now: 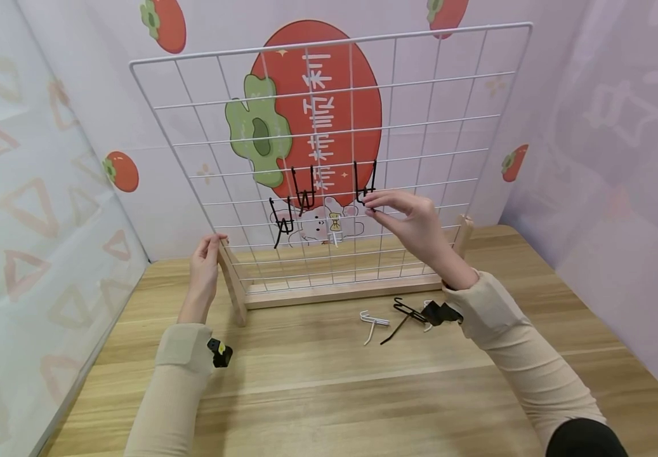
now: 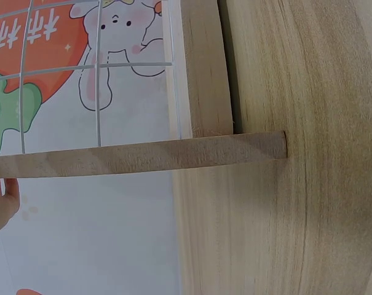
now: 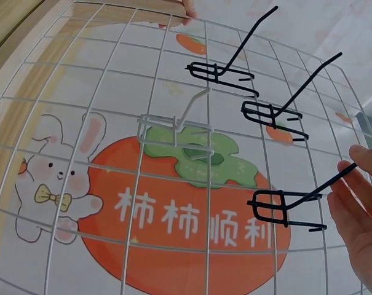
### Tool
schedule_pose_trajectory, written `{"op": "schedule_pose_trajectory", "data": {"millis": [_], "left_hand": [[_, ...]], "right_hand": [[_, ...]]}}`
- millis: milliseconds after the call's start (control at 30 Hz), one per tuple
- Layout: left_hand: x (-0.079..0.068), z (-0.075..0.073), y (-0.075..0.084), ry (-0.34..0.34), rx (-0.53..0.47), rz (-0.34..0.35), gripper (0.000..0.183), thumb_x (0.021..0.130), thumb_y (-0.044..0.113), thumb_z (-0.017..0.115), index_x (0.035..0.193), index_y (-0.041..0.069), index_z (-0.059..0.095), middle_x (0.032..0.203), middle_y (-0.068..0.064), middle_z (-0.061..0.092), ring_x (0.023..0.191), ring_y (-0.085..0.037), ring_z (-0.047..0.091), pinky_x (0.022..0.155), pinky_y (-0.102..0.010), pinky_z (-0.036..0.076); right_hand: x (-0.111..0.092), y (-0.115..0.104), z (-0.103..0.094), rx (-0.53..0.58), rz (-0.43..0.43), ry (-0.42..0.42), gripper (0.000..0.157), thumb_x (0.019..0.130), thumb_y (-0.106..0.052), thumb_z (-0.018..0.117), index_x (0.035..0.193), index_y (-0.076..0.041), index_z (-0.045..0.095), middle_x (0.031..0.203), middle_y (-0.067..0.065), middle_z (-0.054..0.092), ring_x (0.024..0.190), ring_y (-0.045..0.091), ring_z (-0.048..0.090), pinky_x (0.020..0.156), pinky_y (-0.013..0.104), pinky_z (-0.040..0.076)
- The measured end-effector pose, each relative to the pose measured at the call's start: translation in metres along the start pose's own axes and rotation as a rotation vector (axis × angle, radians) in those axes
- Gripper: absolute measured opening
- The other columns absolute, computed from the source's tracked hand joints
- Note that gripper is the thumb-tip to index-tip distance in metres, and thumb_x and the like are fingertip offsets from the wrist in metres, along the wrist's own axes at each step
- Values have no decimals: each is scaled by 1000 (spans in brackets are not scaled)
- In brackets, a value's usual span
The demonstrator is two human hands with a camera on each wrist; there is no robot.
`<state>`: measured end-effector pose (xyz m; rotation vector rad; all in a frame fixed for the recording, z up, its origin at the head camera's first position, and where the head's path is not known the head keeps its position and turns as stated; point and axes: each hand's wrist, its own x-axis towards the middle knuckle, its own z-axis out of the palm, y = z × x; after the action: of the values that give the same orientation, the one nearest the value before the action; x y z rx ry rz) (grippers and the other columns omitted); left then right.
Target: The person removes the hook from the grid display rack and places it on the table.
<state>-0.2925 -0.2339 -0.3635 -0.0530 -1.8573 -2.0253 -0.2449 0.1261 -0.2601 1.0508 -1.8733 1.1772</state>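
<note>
A white wire grid (image 1: 329,132) stands upright in a wooden stand (image 1: 231,279). My left hand (image 1: 203,270) grips the top of the stand's left leg, and its fingertips touch the leg's edge in the left wrist view. With thumb and fingers, my right hand (image 1: 411,222) pinches the arm tip of a black wire hook (image 3: 284,208) that sits against the grid. Two more black hooks (image 3: 219,72) (image 3: 275,114) hang on the grid, their arms sticking outward. A white hook (image 3: 179,128) also hangs there.
In front of the stand, a white hook (image 1: 373,319) and a black hook (image 1: 405,310) lie on the wooden table (image 1: 306,393). Another white hook (image 1: 427,327) is partly hidden by the right wrist's camera. A printed cloth (image 1: 608,158) surrounds the table.
</note>
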Motion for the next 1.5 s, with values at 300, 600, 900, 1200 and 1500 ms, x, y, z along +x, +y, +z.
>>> {"op": "schedule_pose_trajectory", "data": {"millis": [300, 600, 900, 1200, 1500], "left_hand": [[1, -1, 1, -9, 7, -4, 17, 92, 29, 45, 91, 17, 56, 89, 5, 55, 91, -8, 45, 80, -16, 35], [1, -1, 0, -2, -1, -32, 15, 92, 27, 44, 90, 18, 55, 90, 5, 54, 92, -9, 44, 81, -17, 34], [-7, 3, 14, -14, -1, -52, 14, 93, 24, 42, 90, 17, 54, 93, 1, 53, 94, -11, 43, 82, -18, 34], [0, 0, 1, 4, 11, -31, 14, 92, 28, 44, 88, 20, 55, 93, 6, 52, 96, -8, 42, 83, -16, 33], [0, 0, 0, 20, -14, -10, 14, 91, 28, 47, 84, 22, 57, 88, 7, 55, 90, -9, 44, 78, -16, 35]], "right_hand": [[5, -4, 1, 38, -34, 75, 15, 73, 15, 62, 86, 10, 63, 90, 21, 64, 88, 5, 60, 76, 24, 48], [9, -8, 0, 32, -47, 91, 15, 75, 15, 59, 89, 9, 63, 88, 19, 64, 85, 10, 61, 75, 25, 48], [13, -12, -2, 15, -64, 108, 14, 75, 16, 60, 86, 10, 62, 87, 20, 64, 83, 17, 62, 75, 26, 49], [19, -14, -5, 17, -68, 130, 12, 74, 15, 61, 85, 10, 62, 84, 20, 64, 81, 17, 62, 75, 25, 49], [24, -18, -9, 43, -103, 144, 15, 71, 19, 60, 85, 11, 61, 84, 21, 64, 83, 10, 62, 75, 27, 49]]}}
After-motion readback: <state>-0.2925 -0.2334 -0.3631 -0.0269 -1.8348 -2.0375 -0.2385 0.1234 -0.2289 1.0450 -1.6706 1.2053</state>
